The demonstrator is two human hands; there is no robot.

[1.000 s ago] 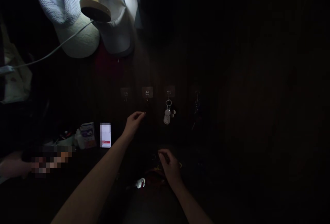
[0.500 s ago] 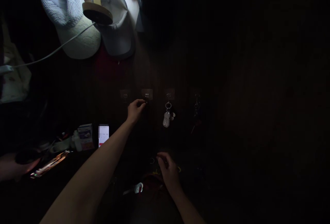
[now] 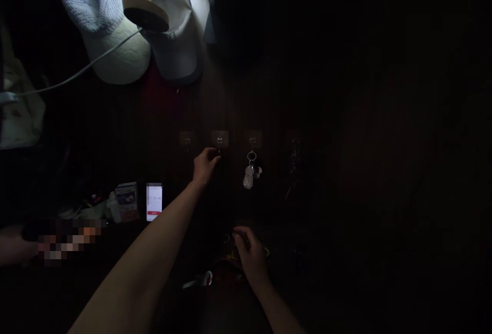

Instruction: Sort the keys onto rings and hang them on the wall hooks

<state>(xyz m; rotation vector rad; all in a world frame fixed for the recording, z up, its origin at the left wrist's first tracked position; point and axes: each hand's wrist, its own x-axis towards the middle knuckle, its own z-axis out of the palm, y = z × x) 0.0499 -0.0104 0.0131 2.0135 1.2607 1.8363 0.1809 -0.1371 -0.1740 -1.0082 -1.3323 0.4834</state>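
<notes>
My left hand [image 3: 205, 166] reaches up to the second wall hook [image 3: 219, 143], a small metal hook on a clear adhesive plate. Its thumb and index finger close around the hook's lower end. Lower down, my right hand [image 3: 250, 252] is curled, thumb and index tips close together; what they pinch is too dark to make out. Just left of those tips is a thin metal ring [image 3: 226, 238]. Beside and below this hand lie a yellow loop [image 3: 267, 252], a dark red item [image 3: 228, 275] and a silver key-like piece [image 3: 198, 280].
A keychain with a pale charm [image 3: 248, 176] hangs from the third hook; keys [image 3: 294, 162] hang from the fourth. The first hook [image 3: 187, 141] is at left. Caps [image 3: 119, 52] and a lamp base [image 3: 146, 14] are above. A lit phone [image 3: 154, 203], boxes [image 3: 126, 201] and another person's hand [image 3: 15, 246] are left.
My left hand has shifted slightly right at the second hook, its thumb a little lower. My right hand stays in place. The view has moved very slightly.
</notes>
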